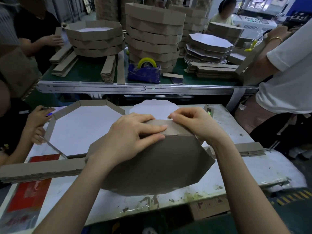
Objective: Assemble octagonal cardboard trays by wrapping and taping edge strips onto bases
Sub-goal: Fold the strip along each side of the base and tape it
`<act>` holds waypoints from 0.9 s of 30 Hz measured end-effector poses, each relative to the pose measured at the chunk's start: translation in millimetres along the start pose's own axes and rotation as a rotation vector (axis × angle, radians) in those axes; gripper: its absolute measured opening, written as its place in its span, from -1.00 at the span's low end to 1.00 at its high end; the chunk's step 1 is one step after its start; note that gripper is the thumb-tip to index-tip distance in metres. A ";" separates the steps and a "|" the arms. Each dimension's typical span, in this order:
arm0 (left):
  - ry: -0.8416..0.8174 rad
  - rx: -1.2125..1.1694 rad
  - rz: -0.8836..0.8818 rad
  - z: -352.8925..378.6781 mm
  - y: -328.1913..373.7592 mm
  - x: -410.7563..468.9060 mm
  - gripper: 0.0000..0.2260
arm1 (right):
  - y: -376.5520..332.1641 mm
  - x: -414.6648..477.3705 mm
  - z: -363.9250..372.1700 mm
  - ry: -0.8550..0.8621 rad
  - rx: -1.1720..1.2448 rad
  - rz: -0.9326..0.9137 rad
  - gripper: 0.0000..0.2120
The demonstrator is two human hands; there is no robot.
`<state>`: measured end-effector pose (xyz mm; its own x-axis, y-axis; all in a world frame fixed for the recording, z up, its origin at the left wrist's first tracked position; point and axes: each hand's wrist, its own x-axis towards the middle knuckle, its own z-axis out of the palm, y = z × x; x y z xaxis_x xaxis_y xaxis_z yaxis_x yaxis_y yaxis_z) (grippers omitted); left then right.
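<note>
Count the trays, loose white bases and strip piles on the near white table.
Trays: 2, the upturned tray being wrapped and the open tray to its left.
Loose white bases: 1, the white base behind the upturned one.
Strip piles: 2, the left pile and the right pile.
Total: 5.

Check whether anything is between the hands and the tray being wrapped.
Nothing visible is. The left hand presses flat on the edge strip at the brown base's far edge, and the right hand pinches that strip.
</note>
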<state>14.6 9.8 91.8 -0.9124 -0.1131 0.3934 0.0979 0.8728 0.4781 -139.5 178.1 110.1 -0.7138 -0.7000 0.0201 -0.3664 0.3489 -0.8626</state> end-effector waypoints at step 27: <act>0.065 -0.079 -0.081 13.6 -18.1 36.8 -0.67 | 237.4 136.7 -58.2 0.593 0.420 0.983 -0.61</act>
<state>-26.1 -3.7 86.9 -0.8911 -0.2146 0.4000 0.0584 0.8197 0.5698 -358.8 201.5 -62.4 -0.7797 0.1794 -0.5999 0.6255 0.2644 -0.7340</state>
